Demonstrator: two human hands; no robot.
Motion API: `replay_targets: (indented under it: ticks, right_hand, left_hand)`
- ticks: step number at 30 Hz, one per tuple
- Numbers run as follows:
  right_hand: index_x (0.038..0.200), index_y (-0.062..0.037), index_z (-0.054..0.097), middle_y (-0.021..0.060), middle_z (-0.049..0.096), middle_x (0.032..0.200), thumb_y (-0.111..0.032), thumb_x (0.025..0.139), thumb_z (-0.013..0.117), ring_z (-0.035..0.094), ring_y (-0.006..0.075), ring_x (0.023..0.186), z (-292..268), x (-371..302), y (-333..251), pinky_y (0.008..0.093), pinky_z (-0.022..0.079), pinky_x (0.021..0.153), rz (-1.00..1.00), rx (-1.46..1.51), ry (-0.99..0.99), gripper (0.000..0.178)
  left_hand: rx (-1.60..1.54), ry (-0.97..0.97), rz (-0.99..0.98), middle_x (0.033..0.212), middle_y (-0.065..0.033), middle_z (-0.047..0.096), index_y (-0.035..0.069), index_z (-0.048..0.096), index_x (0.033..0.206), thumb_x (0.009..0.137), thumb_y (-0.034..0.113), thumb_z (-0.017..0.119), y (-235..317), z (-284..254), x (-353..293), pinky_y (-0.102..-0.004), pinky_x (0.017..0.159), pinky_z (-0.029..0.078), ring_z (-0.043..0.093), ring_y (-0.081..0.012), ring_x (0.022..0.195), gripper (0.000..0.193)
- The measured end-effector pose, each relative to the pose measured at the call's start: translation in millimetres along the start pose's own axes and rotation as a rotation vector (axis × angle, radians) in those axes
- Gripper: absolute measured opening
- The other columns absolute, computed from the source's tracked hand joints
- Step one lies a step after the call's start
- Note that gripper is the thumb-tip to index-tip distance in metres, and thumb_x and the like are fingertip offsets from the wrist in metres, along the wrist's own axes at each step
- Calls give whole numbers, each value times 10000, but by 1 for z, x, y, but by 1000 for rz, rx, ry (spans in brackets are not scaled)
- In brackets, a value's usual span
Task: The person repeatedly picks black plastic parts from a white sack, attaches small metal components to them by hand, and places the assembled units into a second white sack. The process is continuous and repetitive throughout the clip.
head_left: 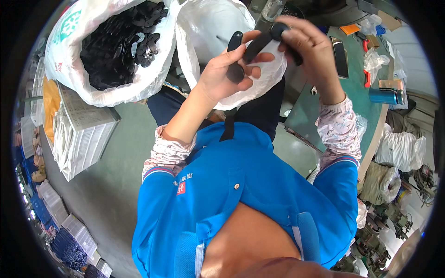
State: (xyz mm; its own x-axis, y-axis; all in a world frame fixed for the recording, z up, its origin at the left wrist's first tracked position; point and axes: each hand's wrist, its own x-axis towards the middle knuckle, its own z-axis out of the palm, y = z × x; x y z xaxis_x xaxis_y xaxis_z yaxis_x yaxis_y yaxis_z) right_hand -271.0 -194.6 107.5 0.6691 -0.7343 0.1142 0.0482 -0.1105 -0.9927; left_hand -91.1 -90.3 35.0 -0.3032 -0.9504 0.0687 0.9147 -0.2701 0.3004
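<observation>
My left hand (pixel 221 76) is closed around a black elongated part (pixel 235 72) with a broad rounded end and a narrower end with a small hole. At its upper right, my right hand (pixel 308 41) pinches another black part (pixel 257 48), whose other end reaches my left fingers. A dark piece (pixel 295 56) also shows under my right palm; whether it belongs to that same part I cannot tell. Both hands are over an open white plastic bag (pixel 199 23). Left of it, a second white bag (pixel 153 81) holds a heap of similar black parts (pixel 109 51), a few with shiny metal faces.
A green worktable (pixel 315 109) stands at my right, with a phone (pixel 340 56), red-handled tools (pixel 367 78), a blue bottle (pixel 384 96) and crumpled clear bags (pixel 374 60). A white crate (pixel 90 139) stands on the floor at left. Dark machinery (pixel 320 11) rises at the far side.
</observation>
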Motion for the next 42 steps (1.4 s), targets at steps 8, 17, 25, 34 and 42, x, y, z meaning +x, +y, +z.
replay_targets:
  ticks: [8,17,25,34,42]
  right_hand:
    - [1136,56,568,78,639,751,-94,934,539,561,104,517,-19,72,-47,222,446,461,74,-75,150,254]
    - [1223,28,488,83,650,759,-149,957,512,556,93,462,-7,56,-40,182,405,368,270,79,185,320]
    - [1099,-52,560,77,671,849,-203,949,556,594,90,580,-45,34,3,181,411,455,230,164,20,213]
    - [1273,-103,545,110,594,1199,-203,737,763,580,267,1064,5,1,24,369,436,918,-607,-975,-229,587]
    - [982,-54,559,135,605,985,-93,761,641,581,319,890,18,-40,58,343,463,772,-408,-1079,-362,239]
  left_hand:
    - [355,217,94,1060,-169,593,-1,457,1275,915,214,574,-7,7,4,-231,504,461,619,-184,821,436]
    - [396,324,79,903,-143,605,-83,484,1208,944,359,449,4,-3,-5,-218,424,370,501,-123,600,516]
    - [530,362,-21,766,-59,584,-101,549,1146,920,451,314,-10,-3,2,-196,409,298,442,-83,556,641]
    - [606,325,-208,659,-79,554,-77,601,1028,891,713,198,-7,9,-8,-210,379,230,383,-90,469,897]
    - [1719,750,279,1036,-128,593,7,446,1304,823,281,688,20,-2,-32,-344,794,470,576,-225,934,605]
